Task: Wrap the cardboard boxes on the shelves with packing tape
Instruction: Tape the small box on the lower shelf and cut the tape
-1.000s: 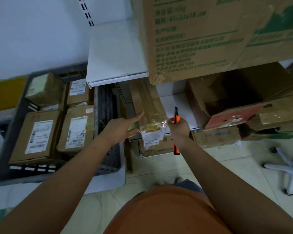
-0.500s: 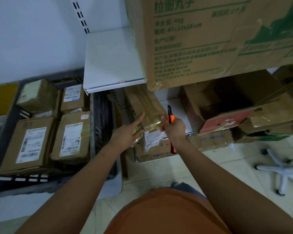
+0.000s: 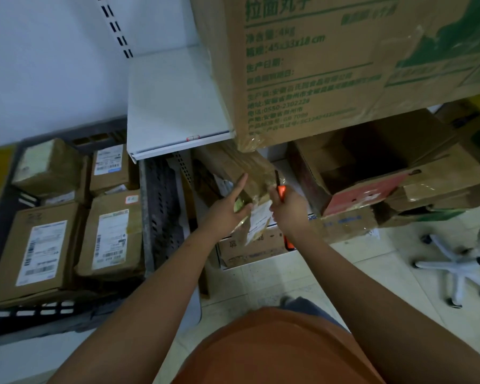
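Note:
A long, narrow cardboard box wrapped in shiny tape leans out of the lower shelf, its near end bearing a white label. My left hand lies against the box's left side, fingers straight and the index finger pointing up along it. My right hand sits at the right of the box's near end and grips an orange and black utility knife, whose black tip points up beside the box. No tape roll is visible.
A big printed carton fills the white upper shelf. An open carton with a red flap sits at lower right. A dark crate of labelled parcels stands left. A white chair base lies on the tiled floor.
Both hands have stayed at the narrow box's near end. The view has tipped upward and shifted slightly, showing more of the big carton. The knife remains upright in my right hand.

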Action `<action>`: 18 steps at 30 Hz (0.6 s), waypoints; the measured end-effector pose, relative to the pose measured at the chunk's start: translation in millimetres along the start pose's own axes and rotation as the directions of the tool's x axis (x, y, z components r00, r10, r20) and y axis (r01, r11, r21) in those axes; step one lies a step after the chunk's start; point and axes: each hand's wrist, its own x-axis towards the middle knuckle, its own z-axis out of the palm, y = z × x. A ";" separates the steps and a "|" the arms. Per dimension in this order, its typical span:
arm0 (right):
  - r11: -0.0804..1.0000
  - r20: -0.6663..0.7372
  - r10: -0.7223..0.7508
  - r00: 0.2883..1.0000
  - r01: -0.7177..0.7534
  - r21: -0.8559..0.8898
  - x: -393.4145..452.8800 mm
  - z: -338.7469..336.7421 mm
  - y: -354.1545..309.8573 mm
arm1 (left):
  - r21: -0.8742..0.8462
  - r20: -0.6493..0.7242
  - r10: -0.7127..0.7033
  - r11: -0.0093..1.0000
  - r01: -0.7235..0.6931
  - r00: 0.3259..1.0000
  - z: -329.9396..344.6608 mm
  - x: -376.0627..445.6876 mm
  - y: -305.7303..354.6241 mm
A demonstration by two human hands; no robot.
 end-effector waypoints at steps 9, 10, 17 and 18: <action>0.981 0.129 -0.077 0.989 0.098 -0.167 21.5 -4.1 -13.5 | -0.322 0.168 -0.025 0.943 0.079 0.985 -3.8 1.6 5.2; 0.977 0.140 -0.075 0.987 0.101 -0.186 23.0 -7.3 -13.8 | -0.350 0.168 -0.015 0.934 0.074 0.986 -0.8 1.5 8.4; 0.902 0.066 -0.193 0.979 0.204 -0.381 21.3 4.7 -13.7 | -0.441 0.114 -0.056 0.892 0.101 0.992 12.6 -4.5 2.4; 0.899 0.076 -0.188 0.979 0.203 -0.388 20.0 6.3 -12.1 | -0.403 0.105 -0.080 0.908 0.116 0.991 15.2 -7.3 -2.5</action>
